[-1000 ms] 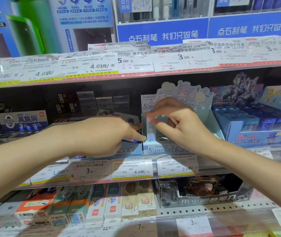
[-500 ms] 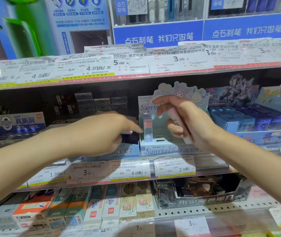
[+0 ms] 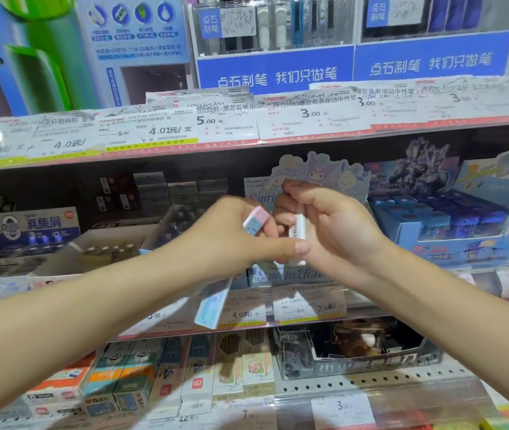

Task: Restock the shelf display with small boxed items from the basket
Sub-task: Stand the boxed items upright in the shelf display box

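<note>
Boxed items sit in both hands before the middle shelf: left hand (image 3: 231,240) grips a pink-and-blue box (image 3: 255,220), right hand (image 3: 330,231) a white box (image 3: 297,229). Behind stands the pastel display carton (image 3: 318,172); price tags (image 3: 309,304) line the shelf's front edge.

Both forearms and the left hand (image 3: 231,240) and right hand (image 3: 333,231) are bare, without sleeves.
</note>
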Motion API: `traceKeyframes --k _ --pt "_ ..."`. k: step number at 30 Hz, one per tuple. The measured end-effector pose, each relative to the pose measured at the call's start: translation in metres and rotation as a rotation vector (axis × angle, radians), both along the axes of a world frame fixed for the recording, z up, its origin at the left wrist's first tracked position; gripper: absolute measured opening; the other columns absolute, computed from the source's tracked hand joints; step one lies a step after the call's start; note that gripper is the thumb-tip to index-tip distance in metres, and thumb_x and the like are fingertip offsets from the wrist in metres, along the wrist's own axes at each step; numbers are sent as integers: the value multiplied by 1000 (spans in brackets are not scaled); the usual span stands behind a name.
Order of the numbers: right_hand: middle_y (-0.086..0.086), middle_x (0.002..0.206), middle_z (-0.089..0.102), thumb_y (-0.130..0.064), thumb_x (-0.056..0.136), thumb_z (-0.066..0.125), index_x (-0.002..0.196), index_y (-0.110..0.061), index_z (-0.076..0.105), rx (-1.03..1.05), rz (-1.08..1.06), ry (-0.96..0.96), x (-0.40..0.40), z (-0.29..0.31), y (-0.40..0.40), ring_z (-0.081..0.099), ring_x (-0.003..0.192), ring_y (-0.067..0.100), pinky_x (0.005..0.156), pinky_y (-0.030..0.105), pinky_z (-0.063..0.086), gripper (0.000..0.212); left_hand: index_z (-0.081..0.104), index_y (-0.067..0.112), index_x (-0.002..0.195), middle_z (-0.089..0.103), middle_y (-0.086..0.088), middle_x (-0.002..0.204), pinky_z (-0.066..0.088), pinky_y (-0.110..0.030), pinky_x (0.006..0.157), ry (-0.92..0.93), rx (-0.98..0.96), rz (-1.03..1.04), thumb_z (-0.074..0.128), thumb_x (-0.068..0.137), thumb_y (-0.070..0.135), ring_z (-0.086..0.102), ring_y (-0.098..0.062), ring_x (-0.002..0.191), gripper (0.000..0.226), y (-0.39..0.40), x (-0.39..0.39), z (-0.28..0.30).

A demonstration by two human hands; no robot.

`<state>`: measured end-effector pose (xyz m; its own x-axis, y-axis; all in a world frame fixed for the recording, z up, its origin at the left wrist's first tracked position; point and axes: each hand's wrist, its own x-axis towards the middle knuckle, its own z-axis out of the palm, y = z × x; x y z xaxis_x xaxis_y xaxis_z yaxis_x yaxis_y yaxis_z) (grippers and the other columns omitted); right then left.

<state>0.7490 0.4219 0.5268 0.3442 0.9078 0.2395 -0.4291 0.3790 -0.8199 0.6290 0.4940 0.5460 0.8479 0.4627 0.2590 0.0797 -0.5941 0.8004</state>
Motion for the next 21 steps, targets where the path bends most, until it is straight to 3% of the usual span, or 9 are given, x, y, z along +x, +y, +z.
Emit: traceKeyframes --k 6,9,11,14,18,21 --pt "1 60 35 -16 88 34 64 -14 36 33 45 -15 -6 3 -3 37 56 14 60 25 32 23 54 5 65 48 8 33 26 -10 32 -48 -206 37 81 66 7 36 -2 26 26 -1 4 -1" --pt "2 72 45 -14 80 42 83 -10 48 25 44 -136 3 2 -2 45 69 15 67 25 44 7 60 7 72 52 7 39 25 -14 35 20 -213 36 80 67 14 33 -5 29 21 5 0 0" --pt "4 79 54 -12 73 47 96 -9 55 -7 67 -209 13 2 -4 55 77 17 75 26 50 25 62 8 77 53 6 39 25 -16 36 59 -218 12 76 71 15 32 -6 30 17 8 -3 1" --pt "7 93 58 5 76 54 104 -14 60 -4 8 -366 23 2 -7 65 88 19 83 24 54 35 61 7 84 56 6 38 25 -17 36 87 -213 -19 69 78 14 30 -6 31 12 10 -7 2" --pt "3 104 59 8 79 58 102 -21 60 -42 -152 -627 21 1 -9 65 85 12 77 17 53 37 65 12 77 49 8 38 25 -17 38 81 -184 -21 69 80 15 31 -9 33 5 14 -7 1" --pt "2 99 62 11 78 59 96 -23 62 -23 -182 -641 25 5 -9 63 81 16 80 21 53 39 69 13 82 52 10 39 29 -15 38 54 -15 34 71 79 21 38 -4 32 9 19 -8 3"
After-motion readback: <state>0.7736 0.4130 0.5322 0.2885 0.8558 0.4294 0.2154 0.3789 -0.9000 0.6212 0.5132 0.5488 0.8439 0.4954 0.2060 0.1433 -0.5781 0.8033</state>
